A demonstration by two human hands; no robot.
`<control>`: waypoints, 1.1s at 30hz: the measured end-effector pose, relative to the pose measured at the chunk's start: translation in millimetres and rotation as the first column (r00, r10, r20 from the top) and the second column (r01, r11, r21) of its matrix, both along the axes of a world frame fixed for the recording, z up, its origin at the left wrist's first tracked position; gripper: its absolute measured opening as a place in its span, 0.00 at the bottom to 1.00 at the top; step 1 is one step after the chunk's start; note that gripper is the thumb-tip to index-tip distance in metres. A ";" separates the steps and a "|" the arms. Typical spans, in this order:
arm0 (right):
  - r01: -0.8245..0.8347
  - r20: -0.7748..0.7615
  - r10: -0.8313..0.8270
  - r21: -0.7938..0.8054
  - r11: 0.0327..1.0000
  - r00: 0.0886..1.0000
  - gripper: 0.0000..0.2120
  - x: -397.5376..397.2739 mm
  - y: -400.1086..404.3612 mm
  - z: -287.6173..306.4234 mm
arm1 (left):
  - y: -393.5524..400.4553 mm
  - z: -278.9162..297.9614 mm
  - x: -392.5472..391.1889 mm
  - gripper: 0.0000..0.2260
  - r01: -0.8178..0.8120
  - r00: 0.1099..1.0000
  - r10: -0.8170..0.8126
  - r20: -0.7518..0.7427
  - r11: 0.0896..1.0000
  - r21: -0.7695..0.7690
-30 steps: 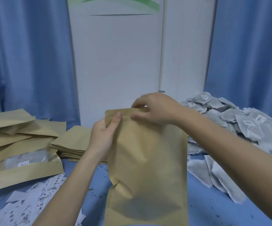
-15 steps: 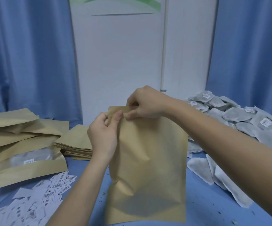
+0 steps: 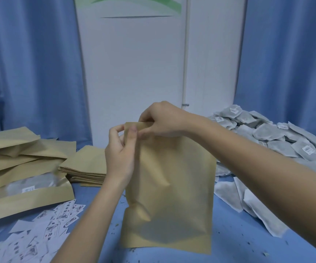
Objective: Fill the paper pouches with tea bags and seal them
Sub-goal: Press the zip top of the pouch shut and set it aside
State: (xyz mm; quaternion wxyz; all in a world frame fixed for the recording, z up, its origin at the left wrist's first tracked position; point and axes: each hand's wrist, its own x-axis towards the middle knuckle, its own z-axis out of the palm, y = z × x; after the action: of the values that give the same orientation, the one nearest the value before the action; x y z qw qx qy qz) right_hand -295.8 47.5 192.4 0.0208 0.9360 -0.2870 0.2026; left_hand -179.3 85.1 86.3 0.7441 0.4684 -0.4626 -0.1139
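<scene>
A tall brown paper pouch [image 3: 170, 188] stands upright on the blue table [image 3: 229, 240] in front of me. My left hand [image 3: 120, 152] pinches its top left corner between thumb and fingers. My right hand [image 3: 161, 120] pinches the top edge just to the right of the left hand, fingers curled over the rim. A heap of grey tea bags [image 3: 278, 137] lies on the right. What is inside the pouch is hidden.
Filled brown pouches [image 3: 20, 168], one with a clear window, are piled at the left. A stack of flat empty pouches [image 3: 85, 166] sits behind my left wrist. Small printed paper labels [image 3: 39, 230] are scattered at the lower left. Blue curtains and a white panel stand behind.
My right hand has slid left along the pouch's top edge toward my left hand. My left hand has shifted its pinch at the top left corner.
</scene>
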 end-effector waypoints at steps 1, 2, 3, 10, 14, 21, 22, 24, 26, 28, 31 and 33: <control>0.006 0.002 -0.006 -0.017 1.000 1.000 0.10 1.8 0.2 -0.3 | 0.1 -0.1 -0.2 0.11 0.008 1.000 -0.008 0.004 1.000 0.001; 0.019 0.010 -0.019 -0.050 0.999 1.000 0.09 3.3 0.3 -1.1 | 0.7 0.4 -0.3 0.08 0.019 1.000 -0.019 0.003 1.000 -0.004; 0.031 0.022 -0.030 -0.091 0.995 0.999 0.09 4.8 0.7 -2.2 | 2.0 1.5 0.0 0.06 0.035 0.999 -0.035 -0.001 0.999 -0.012; 0.043 -0.097 -0.047 -0.040 0.998 0.994 0.15 -16.0 -8.2 7.4 | 5.3 2.5 5.1 0.11 -0.003 1.000 0.003 -0.004 0.995 -0.101; 0.060 -0.128 -0.084 -0.179 0.982 0.988 0.23 -23.2 -16.3 0.9 | 3.8 -0.9 2.7 0.14 -0.045 0.999 0.047 0.013 0.993 -0.112; -0.011 -0.130 -0.004 -0.108 0.994 0.992 0.21 -38.9 -22.4 2.7 | 4.1 -6.7 8.2 0.14 -0.051 0.999 0.049 -0.016 0.989 -0.141; -0.009 -0.139 -0.007 -0.114 0.993 0.990 0.21 -41.3 -24.3 1.6 | 4.9 -6.5 8.9 0.12 -0.040 0.999 0.039 -0.015 0.990 -0.138; 0.006 -0.155 -0.034 -0.176 0.984 0.987 0.20 -41.5 -26.6 -3.8 | 3.9 -6.1 7.5 0.09 -0.025 1.000 0.023 -0.015 0.992 -0.124; 0.015 -0.143 -0.046 -0.210 0.978 0.989 0.18 -41.4 -28.8 -8.5 | 2.5 -7.8 6.3 0.09 -0.014 0.999 0.010 -0.035 0.993 -0.115; 0.011 -0.133 -0.041 -0.219 0.976 0.990 0.21 -45.3 -30.2 -6.7 | 2.3 -9.6 9.7 0.09 -0.022 0.998 0.015 -0.058 0.993 -0.116; -0.002 -0.157 -0.027 -0.183 0.983 0.987 0.21 -53.2 -35.6 -2.9 | 1.3 -12.3 17.9 0.08 -0.014 0.995 0.003 -0.097 0.994 -0.110; -0.014 -0.165 -0.017 -0.186 0.983 0.986 0.16 -52.2 -37.4 -8.3 | -0.8 -12.9 20.1 0.08 -0.002 0.996 -0.008 -0.092 0.994 -0.106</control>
State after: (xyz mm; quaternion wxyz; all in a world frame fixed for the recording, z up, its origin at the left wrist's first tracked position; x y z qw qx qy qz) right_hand -348.0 10.1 184.1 0.1322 0.9434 -0.2648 0.1499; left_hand -159.2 84.3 73.4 0.7882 0.4218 -0.4339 -0.1118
